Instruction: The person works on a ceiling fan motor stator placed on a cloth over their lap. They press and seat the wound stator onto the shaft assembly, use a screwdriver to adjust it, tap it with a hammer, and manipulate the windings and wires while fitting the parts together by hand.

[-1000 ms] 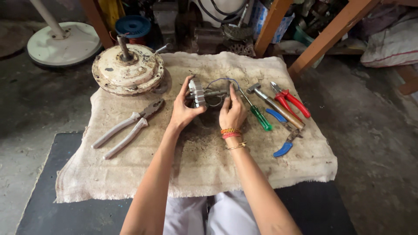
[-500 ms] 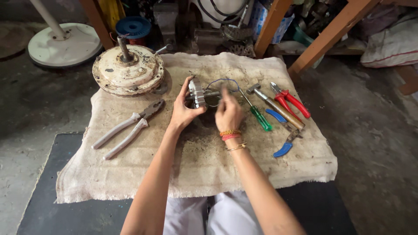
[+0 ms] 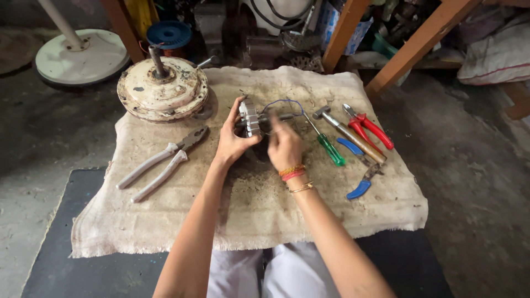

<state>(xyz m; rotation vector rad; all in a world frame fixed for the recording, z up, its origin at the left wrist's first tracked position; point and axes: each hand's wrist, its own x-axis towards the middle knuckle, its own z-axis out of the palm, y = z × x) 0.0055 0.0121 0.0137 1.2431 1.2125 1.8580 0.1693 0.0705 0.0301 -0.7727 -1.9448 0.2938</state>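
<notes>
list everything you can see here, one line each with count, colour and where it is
cloth: 1, beige and stained, spread on the floor
mat: 1, dark, under the cloth
motor housing: 1, cream and rusty, cloth's far left corner
large pliers: 1, grey handles, left on the cloth
finned metal part: 1, silver, centre, wires attached
screwdriver: 1, green handle, right of centre
hammer: 1, wooden handle, beside the screwdriver
blue pliers: 1, blue handles, right on the cloth
red pliers: 1, red handles, far right
fan base: 1, white, floor far left
wire spool: 1, blue, behind the housing
wooden legs: 2 clear, orange-brown, top right
left hand: grips the finned part
right hand: at the part, bangles on wrist
</notes>
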